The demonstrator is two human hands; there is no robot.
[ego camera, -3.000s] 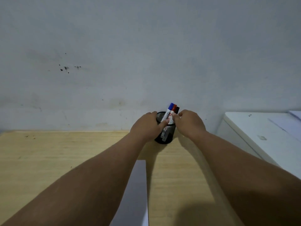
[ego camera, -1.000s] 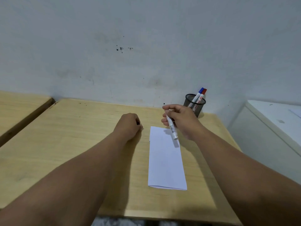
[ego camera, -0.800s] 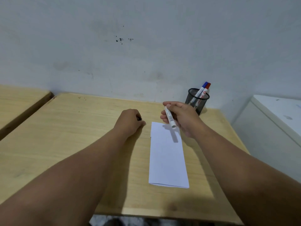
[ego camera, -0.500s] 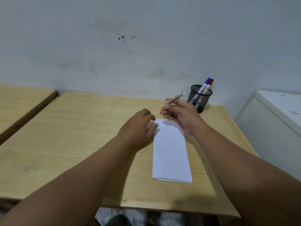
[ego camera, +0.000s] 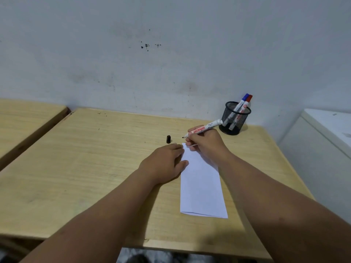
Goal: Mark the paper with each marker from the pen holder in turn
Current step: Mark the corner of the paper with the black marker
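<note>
Desk (ego camera: 91, 168) carries all. Paper (ego camera: 202, 186) lies toward desk's right side, no mark visible yet. Pen holder (ego camera: 235, 118) at far right corner, blue and red markers (ego camera: 245, 103) inside, unused. Left hand (ego camera: 163, 164) flat, pinning paper's left edge. Right hand (ego camera: 205, 143) grips uncapped marker (ego camera: 203, 130), tip just beyond paper's far edge. Black cap (ego camera: 168, 139) stands beside. Judgement: first of three begun.

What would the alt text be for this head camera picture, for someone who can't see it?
A person's right hand holds an uncapped marker just above the far end of a folded white paper on a wooden table, while the left hand rests at the paper's left edge. A black cap stands nearby, and a mesh pen holder holds two more markers.
</note>
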